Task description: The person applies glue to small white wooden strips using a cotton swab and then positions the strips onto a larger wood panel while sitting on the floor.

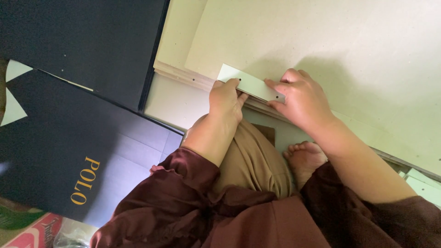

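My left hand [226, 98] and my right hand [301, 98] both grip a narrow pale green strip of board [250, 82] with small holes near its ends. The left hand pinches its near-left part, the right hand holds its right end. The strip lies against the edge of a stack of large beige boards [321, 41] on the floor. My knee in tan trousers [252, 158] and my bare foot [305, 158] are just below the hands.
A large dark navy panel [82, 46] lies at the upper left. A second navy board with gold lettering [55, 147] lies at the left. Pale green pieces [425, 183] sit at the right edge. A red patterned item [32, 232] shows at the bottom left.
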